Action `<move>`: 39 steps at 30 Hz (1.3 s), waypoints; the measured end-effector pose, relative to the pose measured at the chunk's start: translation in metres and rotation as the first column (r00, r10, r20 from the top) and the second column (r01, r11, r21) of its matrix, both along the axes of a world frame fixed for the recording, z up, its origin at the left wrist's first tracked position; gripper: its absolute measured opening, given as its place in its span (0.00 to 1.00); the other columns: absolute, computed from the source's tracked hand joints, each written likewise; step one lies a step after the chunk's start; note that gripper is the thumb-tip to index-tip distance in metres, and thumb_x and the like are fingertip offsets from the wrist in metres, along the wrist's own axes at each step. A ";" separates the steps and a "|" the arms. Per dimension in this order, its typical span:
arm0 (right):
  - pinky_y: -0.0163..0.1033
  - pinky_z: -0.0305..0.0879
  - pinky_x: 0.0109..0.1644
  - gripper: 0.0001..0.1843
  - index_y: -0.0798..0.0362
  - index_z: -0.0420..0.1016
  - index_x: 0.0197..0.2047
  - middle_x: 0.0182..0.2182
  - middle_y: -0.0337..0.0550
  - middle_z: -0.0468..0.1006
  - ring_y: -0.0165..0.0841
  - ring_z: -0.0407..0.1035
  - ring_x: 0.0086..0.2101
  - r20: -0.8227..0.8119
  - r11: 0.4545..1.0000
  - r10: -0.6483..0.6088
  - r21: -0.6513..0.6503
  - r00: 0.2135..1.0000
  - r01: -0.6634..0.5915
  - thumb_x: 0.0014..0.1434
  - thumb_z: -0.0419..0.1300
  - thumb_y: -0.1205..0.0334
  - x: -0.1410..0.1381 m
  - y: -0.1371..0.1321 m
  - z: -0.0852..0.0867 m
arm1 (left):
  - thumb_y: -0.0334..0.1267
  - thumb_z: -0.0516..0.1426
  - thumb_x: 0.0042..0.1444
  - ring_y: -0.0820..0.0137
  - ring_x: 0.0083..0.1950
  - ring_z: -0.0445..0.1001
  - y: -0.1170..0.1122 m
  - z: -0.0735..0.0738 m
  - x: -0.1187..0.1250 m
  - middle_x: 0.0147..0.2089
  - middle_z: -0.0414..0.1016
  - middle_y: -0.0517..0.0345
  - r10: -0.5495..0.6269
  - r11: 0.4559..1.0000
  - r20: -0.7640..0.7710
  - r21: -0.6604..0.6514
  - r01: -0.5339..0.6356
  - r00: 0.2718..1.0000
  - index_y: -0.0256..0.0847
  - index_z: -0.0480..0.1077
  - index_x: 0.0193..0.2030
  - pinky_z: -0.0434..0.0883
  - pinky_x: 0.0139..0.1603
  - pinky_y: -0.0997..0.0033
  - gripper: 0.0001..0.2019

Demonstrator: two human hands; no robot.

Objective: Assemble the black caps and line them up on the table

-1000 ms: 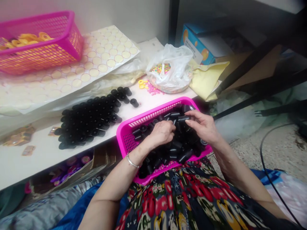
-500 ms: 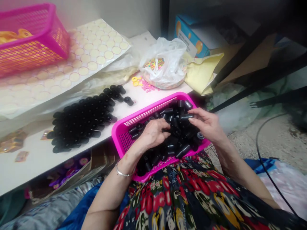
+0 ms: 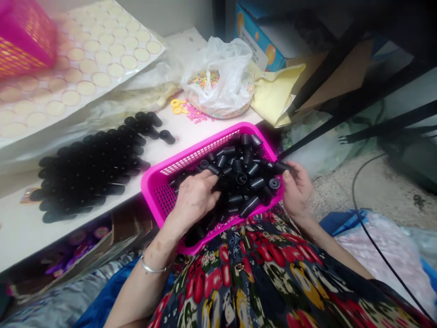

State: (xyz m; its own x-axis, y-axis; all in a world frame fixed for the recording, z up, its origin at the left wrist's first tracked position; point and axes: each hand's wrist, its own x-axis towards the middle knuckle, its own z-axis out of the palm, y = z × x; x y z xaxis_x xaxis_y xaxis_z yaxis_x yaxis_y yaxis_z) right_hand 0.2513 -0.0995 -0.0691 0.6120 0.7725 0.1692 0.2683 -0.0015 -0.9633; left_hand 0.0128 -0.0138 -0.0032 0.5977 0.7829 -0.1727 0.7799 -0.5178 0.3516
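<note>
A pink plastic basket (image 3: 152, 184) rests on my lap against the table edge, holding many short black plastic cylinders (image 3: 257, 183), some with round hollow ends facing up. My left hand (image 3: 195, 197), a silver bangle on its wrist, is inside the basket with fingers curled among the cylinders; whatever they grip is hidden. At the basket's right rim my right hand (image 3: 297, 187) pinches one black cylinder (image 3: 282, 167) between thumb and fingers. On the white table to the left, a dense block of standing black cylinders (image 3: 88, 171) is set out, with one cylinder (image 3: 167, 136) slightly apart.
Behind the basket sit a plastic bag of coloured beads (image 3: 218, 84), loose pink beads (image 3: 198, 113) and yellow pieces (image 3: 178, 106). A sheet of round stickers (image 3: 102, 57) and another pink basket (image 3: 30, 38) are at the upper left. Black metal bars (image 3: 327, 123) cross at right.
My right hand has moved from over the cylinders to the basket's right rim, with a cylinder in its fingers. My left hand stays curled in the basket. The view has shifted right.
</note>
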 end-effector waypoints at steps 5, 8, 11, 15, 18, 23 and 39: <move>0.45 0.63 0.53 0.17 0.50 0.65 0.53 0.47 0.47 0.69 0.37 0.67 0.46 0.073 0.995 0.095 -0.006 0.993 -0.095 0.62 0.52 0.56 -0.026 0.008 -0.009 | 0.41 0.55 0.57 0.66 0.42 0.73 -0.022 -0.002 0.006 0.46 0.72 0.53 -0.013 1.000 0.161 0.021 0.010 0.987 0.41 0.71 0.43 0.67 0.41 0.68 0.10; 0.48 0.61 0.56 0.16 0.50 0.65 0.52 0.47 0.49 0.69 0.39 0.65 0.49 0.142 0.985 0.168 0.011 0.976 -0.171 0.62 0.51 0.57 -0.035 0.018 -0.009 | 0.47 0.55 0.57 0.66 0.36 0.74 -0.039 -0.006 0.030 0.36 0.73 0.54 -0.179 0.978 0.101 -0.087 0.188 0.979 0.40 0.73 0.35 0.67 0.38 0.67 0.13; 0.50 0.62 0.56 0.16 0.49 0.66 0.52 0.47 0.49 0.69 0.40 0.65 0.49 0.183 0.976 0.208 0.027 0.961 -0.216 0.62 0.51 0.57 -0.037 0.023 -0.010 | 0.47 0.57 0.54 0.64 0.35 0.74 -0.048 -0.011 0.048 0.34 0.73 0.52 -0.227 0.969 -0.008 -0.105 0.225 0.974 0.37 0.72 0.34 0.66 0.37 0.65 0.13; 0.50 0.63 0.55 0.15 0.49 0.67 0.51 0.45 0.48 0.70 0.40 0.66 0.48 0.264 0.979 0.183 0.036 0.947 -0.199 0.62 0.51 0.57 -0.029 0.018 -0.007 | 0.38 0.58 0.52 0.64 0.34 0.74 -0.048 -0.015 0.047 0.36 0.73 0.52 -0.178 0.975 0.023 -0.133 0.180 0.984 0.37 0.72 0.32 0.66 0.37 0.65 0.07; 0.49 0.62 0.55 0.16 0.49 0.67 0.52 0.45 0.48 0.71 0.40 0.66 0.48 0.271 0.985 0.147 0.050 0.951 -0.166 0.62 0.51 0.58 -0.023 0.012 -0.005 | 0.39 0.60 0.49 0.66 0.37 0.74 -0.046 -0.017 0.034 0.36 0.74 0.56 0.041 0.953 0.264 -0.301 0.042 0.964 0.39 0.74 0.34 0.67 0.38 0.68 0.07; 0.50 0.62 0.55 0.15 0.49 0.68 0.51 0.44 0.46 0.70 0.39 0.66 0.47 0.203 0.985 0.144 0.065 0.969 -0.160 0.61 0.53 0.59 -0.017 0.011 -0.007 | 0.41 0.64 0.45 0.71 0.33 0.72 -0.044 -0.016 0.013 0.32 0.75 0.60 0.609 0.666 0.461 -0.739 -0.101 0.645 0.38 0.73 0.38 0.68 0.36 0.72 0.13; 0.34 0.68 0.29 0.28 0.47 0.63 0.59 0.36 0.40 0.73 0.27 0.69 0.28 -0.575 0.626 0.640 0.006 0.509 -0.780 0.56 0.62 0.61 -0.059 0.025 0.062 | 0.32 0.67 0.41 0.81 0.25 0.68 -0.025 -0.015 -0.005 0.32 0.74 0.61 0.898 0.437 0.431 -0.897 0.071 -0.087 0.36 0.69 0.37 0.67 0.27 0.82 0.16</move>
